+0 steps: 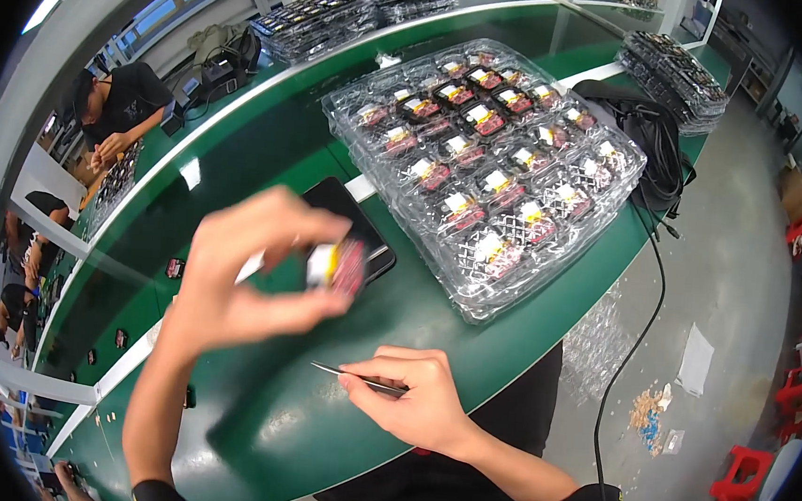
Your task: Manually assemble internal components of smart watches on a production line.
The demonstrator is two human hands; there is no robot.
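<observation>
Left hand [215,283], at nine o'clock, is curved into a wide C, and a small red, yellow and white block [350,267], blurred, is pinched between its thumb and fingertips near the centre. At six o'clock, thin tweezers [381,384] are gripped in the curled fingers of the right hand [422,398], with their tip pointed toward nine. Toward one o'clock, similar blocks are set in rows in a clear plastic tray [474,305] on a green table [293,430]. More trays [673,79] are stacked at two o'clock.
</observation>
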